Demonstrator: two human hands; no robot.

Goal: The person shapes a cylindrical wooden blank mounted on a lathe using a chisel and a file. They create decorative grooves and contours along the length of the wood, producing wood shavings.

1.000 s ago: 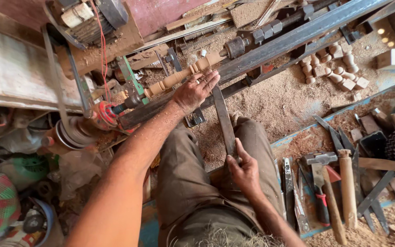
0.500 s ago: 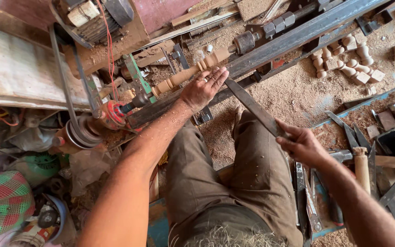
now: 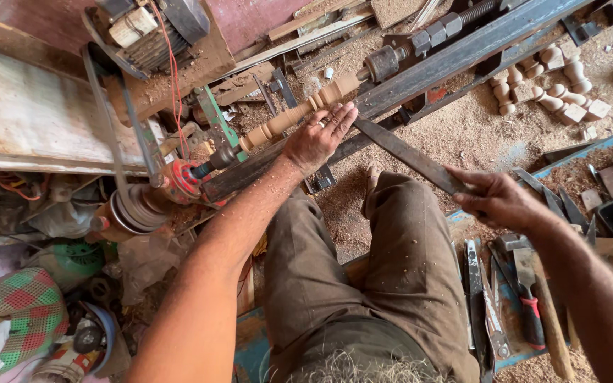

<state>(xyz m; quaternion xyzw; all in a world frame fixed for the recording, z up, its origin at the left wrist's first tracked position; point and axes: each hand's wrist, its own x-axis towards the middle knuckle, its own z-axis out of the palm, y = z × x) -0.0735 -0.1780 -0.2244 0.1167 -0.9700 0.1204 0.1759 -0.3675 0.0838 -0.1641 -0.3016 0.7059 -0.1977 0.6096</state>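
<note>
A turned pale wooden spindle (image 3: pixel 299 113) is mounted on a lathe, between the red chuck (image 3: pixel 182 177) and the tailstock (image 3: pixel 384 62). My left hand (image 3: pixel 317 138) rests flat against the spindle and the dark steel lathe bed (image 3: pixel 477 44), fingers spread, a ring on one finger. My right hand (image 3: pixel 498 202) grips the near end of a long flat metal chisel (image 3: pixel 406 152), whose tip points up-left toward my left hand and the spindle.
An electric motor (image 3: pixel 150 25) with a belt sits at the top left. Several turned wooden pieces (image 3: pixel 555 85) lie in sawdust at the top right. Chisels, a hammer (image 3: pixel 533 312) and pliers lie at the right by my knee. A checked cloth (image 3: pixel 15 305) lies at the bottom left.
My right hand has swung outward to the right with the chisel, turning the blade from near upright to slanted toward the spindle. My left hand stays on the spindle.
</note>
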